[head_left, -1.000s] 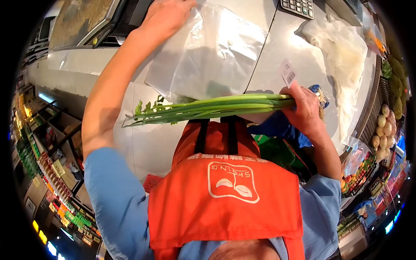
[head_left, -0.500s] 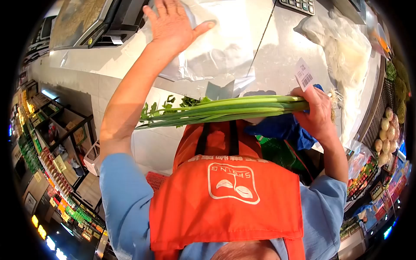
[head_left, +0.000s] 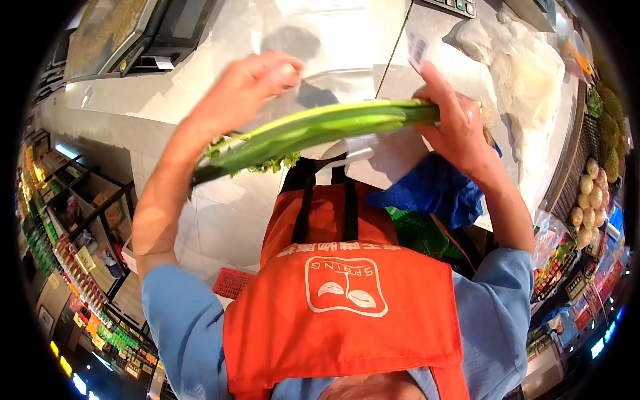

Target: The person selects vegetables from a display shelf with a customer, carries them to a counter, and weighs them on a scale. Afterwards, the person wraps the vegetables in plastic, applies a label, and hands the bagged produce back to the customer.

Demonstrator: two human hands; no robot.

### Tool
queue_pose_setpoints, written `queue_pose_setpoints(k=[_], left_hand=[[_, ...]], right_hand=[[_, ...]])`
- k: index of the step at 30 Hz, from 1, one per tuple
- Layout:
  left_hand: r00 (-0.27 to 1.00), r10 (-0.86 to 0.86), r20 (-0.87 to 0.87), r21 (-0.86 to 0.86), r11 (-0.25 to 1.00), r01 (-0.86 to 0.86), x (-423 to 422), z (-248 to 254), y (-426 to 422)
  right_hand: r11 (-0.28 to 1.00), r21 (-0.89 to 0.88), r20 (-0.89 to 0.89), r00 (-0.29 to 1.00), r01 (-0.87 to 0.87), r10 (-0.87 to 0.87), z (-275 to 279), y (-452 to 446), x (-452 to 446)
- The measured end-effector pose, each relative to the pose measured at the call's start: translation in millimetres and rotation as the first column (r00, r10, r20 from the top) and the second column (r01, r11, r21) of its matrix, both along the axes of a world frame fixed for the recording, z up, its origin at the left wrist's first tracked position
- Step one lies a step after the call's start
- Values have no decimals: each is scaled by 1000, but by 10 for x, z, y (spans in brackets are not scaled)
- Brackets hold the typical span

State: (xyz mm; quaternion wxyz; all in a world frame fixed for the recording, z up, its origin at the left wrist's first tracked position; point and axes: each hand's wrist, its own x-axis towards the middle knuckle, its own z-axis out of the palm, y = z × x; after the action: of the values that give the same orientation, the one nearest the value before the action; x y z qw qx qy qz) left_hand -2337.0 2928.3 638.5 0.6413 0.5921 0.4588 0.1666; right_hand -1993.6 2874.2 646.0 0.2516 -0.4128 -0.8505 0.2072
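Note:
My right hand (head_left: 457, 123) grips a bundle of spring onions (head_left: 320, 127) near its root end, the green tops pointing left. A white barcode label (head_left: 417, 50) sticks up by that hand's thumb. Leafy green herbs (head_left: 283, 162) show under the bundle's left part. My left hand (head_left: 260, 83), slightly blurred, is in the air just above the green tops, its fingers curled in with nothing visible between them. Beyond the hands, a clear plastic bag or sheet (head_left: 347, 40) lies flat on the counter (head_left: 407, 80).
Crumpled whitish plastic (head_left: 520, 80) lies on the counter's right side. A calculator (head_left: 453, 5) is at the far edge, and a black-framed device (head_left: 160, 40) stands far left. Blue cloth (head_left: 440, 190) hangs near my right forearm. Shelves (head_left: 100, 220) stand left; bagged potato-like produce (head_left: 590, 200) sits right.
My left hand has come back from the plastic toward me, and its spread fingers have curled. My right hand has lifted the spring onions forward and to the left, along with the label.

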Motion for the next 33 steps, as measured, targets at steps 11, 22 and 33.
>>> queue_pose_setpoints(k=[11,22,33], left_hand=[[908,-9,-418,842,371,391,302,-276,-655],[967,-24,-254,871,428,240,319,-414,-576],[970,-41,-240,824,519,226,270,-434,-572]], right_hand=[[1000,20,189,982,3,-7,-230,204,-47],[914,237,190,939,-329,289,1,-274,-315],[909,345,-62,961,-234,271,-436,-12,-614]])
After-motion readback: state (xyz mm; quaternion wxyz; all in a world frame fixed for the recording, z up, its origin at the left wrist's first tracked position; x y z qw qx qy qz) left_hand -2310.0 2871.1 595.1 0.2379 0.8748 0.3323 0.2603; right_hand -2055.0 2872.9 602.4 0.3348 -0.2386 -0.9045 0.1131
